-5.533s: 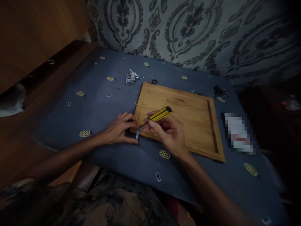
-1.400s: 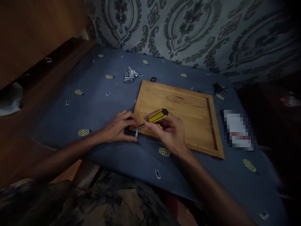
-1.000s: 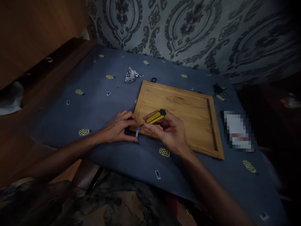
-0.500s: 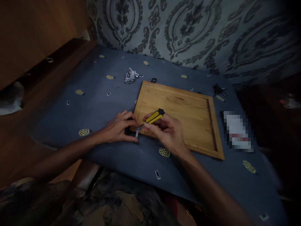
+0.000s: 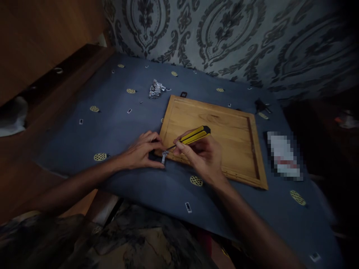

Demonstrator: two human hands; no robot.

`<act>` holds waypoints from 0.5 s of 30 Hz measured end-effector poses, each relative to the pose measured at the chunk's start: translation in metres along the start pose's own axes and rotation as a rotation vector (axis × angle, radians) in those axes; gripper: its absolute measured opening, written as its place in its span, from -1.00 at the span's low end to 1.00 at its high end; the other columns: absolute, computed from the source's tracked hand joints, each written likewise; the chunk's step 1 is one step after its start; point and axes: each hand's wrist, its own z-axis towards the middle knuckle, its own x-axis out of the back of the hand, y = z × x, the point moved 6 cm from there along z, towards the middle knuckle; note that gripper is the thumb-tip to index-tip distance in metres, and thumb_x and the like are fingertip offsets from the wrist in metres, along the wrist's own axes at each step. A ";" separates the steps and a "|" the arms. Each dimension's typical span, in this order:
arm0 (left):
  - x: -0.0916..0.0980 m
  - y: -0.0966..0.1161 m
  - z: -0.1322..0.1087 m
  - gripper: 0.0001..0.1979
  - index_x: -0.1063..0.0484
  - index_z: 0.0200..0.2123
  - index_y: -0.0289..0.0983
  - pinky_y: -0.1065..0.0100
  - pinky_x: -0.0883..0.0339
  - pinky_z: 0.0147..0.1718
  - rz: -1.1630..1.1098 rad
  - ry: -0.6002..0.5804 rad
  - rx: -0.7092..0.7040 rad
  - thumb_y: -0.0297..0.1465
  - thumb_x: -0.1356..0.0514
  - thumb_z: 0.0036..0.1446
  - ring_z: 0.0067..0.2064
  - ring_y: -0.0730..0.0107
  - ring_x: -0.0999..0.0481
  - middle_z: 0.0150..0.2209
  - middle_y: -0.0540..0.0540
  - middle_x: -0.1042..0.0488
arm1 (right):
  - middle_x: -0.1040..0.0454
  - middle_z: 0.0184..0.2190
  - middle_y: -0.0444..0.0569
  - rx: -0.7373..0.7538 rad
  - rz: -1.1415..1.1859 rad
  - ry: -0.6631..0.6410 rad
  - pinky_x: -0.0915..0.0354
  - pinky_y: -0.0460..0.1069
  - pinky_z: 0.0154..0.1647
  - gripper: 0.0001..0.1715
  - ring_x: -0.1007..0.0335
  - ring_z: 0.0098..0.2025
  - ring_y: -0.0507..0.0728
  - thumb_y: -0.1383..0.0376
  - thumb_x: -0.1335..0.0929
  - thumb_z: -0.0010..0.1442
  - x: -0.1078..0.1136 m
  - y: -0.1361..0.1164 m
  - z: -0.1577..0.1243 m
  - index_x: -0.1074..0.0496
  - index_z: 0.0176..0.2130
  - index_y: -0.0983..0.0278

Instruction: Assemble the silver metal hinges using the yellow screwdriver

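Note:
A wooden framed panel (image 5: 221,138) lies flat on a blue patterned cloth (image 5: 117,123). At its near left corner sits a small metal bracket (image 5: 164,157). My left hand (image 5: 141,151) rests on the cloth with its fingers pinched around that bracket. My right hand (image 5: 200,155) is closed on a yellow and black screwdriver (image 5: 193,135), whose tip points down-left onto the bracket. The screw itself is too small to make out.
A heap of small metal fittings (image 5: 155,89) lies on the cloth behind the panel's far left corner. Dark hardware (image 5: 260,106) lies at the far right, a white packet (image 5: 283,155) right of the panel. Patterned wallpaper (image 5: 224,37) backs the table; wooden furniture (image 5: 33,56) stands left.
The screwdriver's handle now sticks out further up and right of my right hand than half a second ago; its tip stays at the bracket. My left hand has not moved.

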 end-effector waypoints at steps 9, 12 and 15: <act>-0.001 -0.001 0.000 -0.48 -0.59 -0.04 -0.21 0.14 -0.27 -0.01 -0.002 0.001 -0.004 0.06 -0.43 0.13 -0.01 0.11 -0.40 -0.02 -0.15 -0.48 | -0.61 -0.37 -0.16 -0.018 0.059 -0.043 -0.55 -0.06 -0.40 -0.67 -0.57 -0.47 0.02 0.06 -0.58 0.16 -0.008 0.005 0.001 -0.51 -0.28 0.20; -0.001 -0.001 0.000 -0.47 -0.59 -0.04 -0.20 0.15 -0.27 -0.02 -0.002 -0.001 -0.002 0.07 -0.43 0.12 -0.01 0.11 -0.40 -0.02 -0.15 -0.47 | -0.61 -0.34 -0.15 -0.028 0.058 -0.063 -0.58 -0.04 -0.37 -0.64 -0.59 -0.42 0.04 0.02 -0.58 0.16 -0.008 0.002 0.001 -0.52 -0.26 0.19; 0.000 0.000 0.000 -0.48 -0.59 -0.05 -0.20 0.16 -0.26 -0.02 -0.002 0.010 -0.015 0.07 -0.42 0.13 -0.01 0.11 -0.40 -0.02 -0.14 -0.47 | -0.64 -0.31 -0.11 -0.039 0.011 -0.143 -0.61 0.01 -0.26 -0.65 -0.63 -0.35 0.08 0.02 -0.53 0.24 -0.008 -0.001 0.001 -0.56 -0.11 0.18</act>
